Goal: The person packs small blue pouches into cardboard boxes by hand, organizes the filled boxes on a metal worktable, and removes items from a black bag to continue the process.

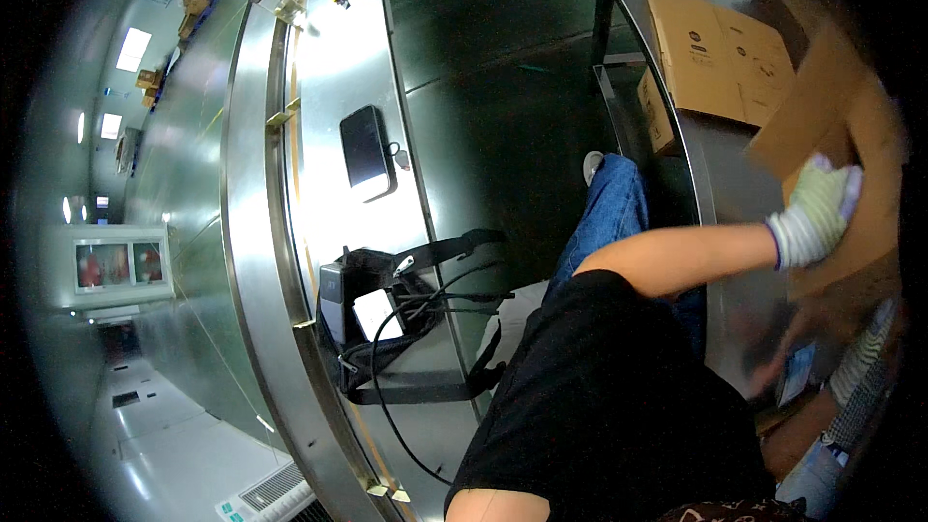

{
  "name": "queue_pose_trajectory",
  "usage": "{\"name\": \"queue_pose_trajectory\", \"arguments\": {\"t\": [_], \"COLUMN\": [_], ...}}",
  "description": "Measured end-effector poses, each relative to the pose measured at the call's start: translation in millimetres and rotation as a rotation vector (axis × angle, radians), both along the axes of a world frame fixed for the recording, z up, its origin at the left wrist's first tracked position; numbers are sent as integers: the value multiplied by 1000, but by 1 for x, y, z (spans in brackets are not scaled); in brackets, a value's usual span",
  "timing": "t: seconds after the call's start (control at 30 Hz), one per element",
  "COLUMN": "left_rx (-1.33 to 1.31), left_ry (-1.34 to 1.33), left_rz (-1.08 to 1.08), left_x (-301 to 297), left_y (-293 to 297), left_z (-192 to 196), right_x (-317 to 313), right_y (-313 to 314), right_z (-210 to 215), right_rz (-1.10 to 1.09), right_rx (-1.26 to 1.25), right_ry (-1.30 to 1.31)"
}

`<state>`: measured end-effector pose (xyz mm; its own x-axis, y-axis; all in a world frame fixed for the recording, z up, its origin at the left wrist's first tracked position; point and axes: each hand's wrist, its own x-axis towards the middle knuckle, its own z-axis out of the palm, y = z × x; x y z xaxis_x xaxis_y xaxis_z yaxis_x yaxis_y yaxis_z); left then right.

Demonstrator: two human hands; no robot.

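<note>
Overhead, a long steel counter (pixel 333 87) sweeps from twelve to six o'clock, with a second counter (pixel 720 174) at two o'clock carrying a folded cardboard box (pixel 720 58). At three o'clock a gloved hand (pixel 817 208), which of the two hands I cannot tell, presses flat on a cardboard sheet (pixel 851 135). Smaller, a black strapped bag (pixel 396 329) and a dark phone (pixel 367 150) lie on the long counter.

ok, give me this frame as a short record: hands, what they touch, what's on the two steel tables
right hand: gloved hand pressed flat on a brown cardboard sheet
left hand: blurred at lower right, near a small blue item; grip unclear
right table: steel table with a folded cardboard box
left table: long steel table carrying a dark phone, keys beside it, and a black strapped bag with cables
person: black shirt, blue jeans
</note>
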<state>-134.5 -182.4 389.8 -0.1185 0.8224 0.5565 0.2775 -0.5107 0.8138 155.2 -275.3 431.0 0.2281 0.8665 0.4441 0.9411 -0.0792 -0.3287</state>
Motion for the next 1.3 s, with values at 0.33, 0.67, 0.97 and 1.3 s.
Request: {"name": "queue_pose_trajectory", "arguments": {"t": [0.33, 0.67, 0.97, 1.3], "left_rx": [-1033, 490, 579, 403], "left_ry": [-586, 689, 1104, 1263], "left_rz": [-232, -91, -479, -428], "left_x": [35, -120, -50, -73], "left_y": [-69, -6, -19, -54], "left_z": [-239, -33, -25, 14], "right_x": [-93, -27, -66, -175], "right_y": [12, 33, 38, -39], "right_z": [-42, -111, -73, -78], "right_rz": [305, 543, 488, 447], "right_rx": [42, 27, 255, 151], "right_ry": [-161, -438, -152, 479]}}
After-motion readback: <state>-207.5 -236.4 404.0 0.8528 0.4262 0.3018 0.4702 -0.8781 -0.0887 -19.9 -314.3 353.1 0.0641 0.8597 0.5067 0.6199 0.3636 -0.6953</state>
